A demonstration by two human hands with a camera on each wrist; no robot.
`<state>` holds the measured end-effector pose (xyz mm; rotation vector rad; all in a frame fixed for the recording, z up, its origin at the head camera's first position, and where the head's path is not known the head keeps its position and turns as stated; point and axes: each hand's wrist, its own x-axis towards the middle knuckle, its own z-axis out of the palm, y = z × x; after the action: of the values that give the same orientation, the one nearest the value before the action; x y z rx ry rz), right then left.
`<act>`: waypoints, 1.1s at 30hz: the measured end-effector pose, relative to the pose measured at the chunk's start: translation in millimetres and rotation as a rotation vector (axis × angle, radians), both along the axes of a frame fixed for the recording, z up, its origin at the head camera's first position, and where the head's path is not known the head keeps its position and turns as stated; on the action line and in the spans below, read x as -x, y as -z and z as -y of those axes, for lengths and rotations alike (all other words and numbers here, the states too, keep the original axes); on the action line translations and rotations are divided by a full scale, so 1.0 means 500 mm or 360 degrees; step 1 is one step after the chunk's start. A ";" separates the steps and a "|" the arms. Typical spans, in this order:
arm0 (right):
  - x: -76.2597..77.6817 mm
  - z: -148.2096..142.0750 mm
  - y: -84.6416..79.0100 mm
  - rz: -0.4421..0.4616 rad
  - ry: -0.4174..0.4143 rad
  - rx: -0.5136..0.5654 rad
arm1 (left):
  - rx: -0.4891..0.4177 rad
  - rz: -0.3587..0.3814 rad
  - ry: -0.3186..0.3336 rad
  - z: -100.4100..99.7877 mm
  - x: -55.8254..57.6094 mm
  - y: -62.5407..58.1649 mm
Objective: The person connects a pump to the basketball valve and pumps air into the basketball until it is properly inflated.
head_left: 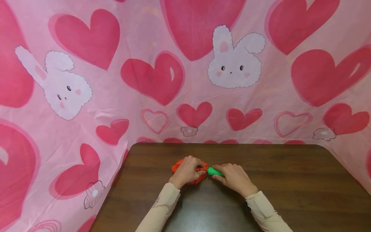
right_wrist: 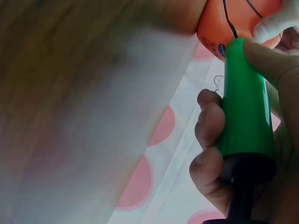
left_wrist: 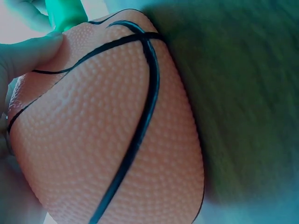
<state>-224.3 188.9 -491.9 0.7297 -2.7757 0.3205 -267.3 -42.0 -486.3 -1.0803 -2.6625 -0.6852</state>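
A soft, partly flattened orange basketball (head_left: 198, 179) with black lines lies on the table, its pebbled skin sagging in the left wrist view. My left hand (head_left: 187, 171) pinches the folded skin of the basketball beside the pump's tip. In my right hand (head_left: 236, 178) is a green hand pump (right_wrist: 247, 102), gripped with the fingers round its barrel and the thumb near its front end. The pump's nose meets the basketball; any needle between them is hidden. A black rod extends from the pump's rear in the right wrist view.
The brown wooden table (head_left: 290, 180) has rounded far corners. Behind and to both sides hangs a pink cloth (head_left: 139, 87) printed with hearts and white rabbits, close along the table's far edge.
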 end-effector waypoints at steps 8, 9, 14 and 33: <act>0.003 -0.014 -0.008 0.0162 0.0028 0.0076 | -0.0065 0.0107 -0.0035 0.003 -0.001 -0.003; 0.003 -0.017 -0.010 0.0184 0.0031 0.0086 | -0.0072 0.0111 -0.0041 0.003 -0.001 -0.005; 0.001 -0.032 -0.016 0.0251 0.0026 0.0111 | -0.0073 0.0126 -0.0054 0.002 -0.003 -0.009; -0.024 -0.089 -0.010 0.0149 -0.0056 0.0343 | -0.0087 0.0128 -0.0024 0.004 -0.004 -0.005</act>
<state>-212.2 233.6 -487.1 0.7269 -2.7581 0.6651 -265.2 -43.8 -483.7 -1.0388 -2.6991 -0.8099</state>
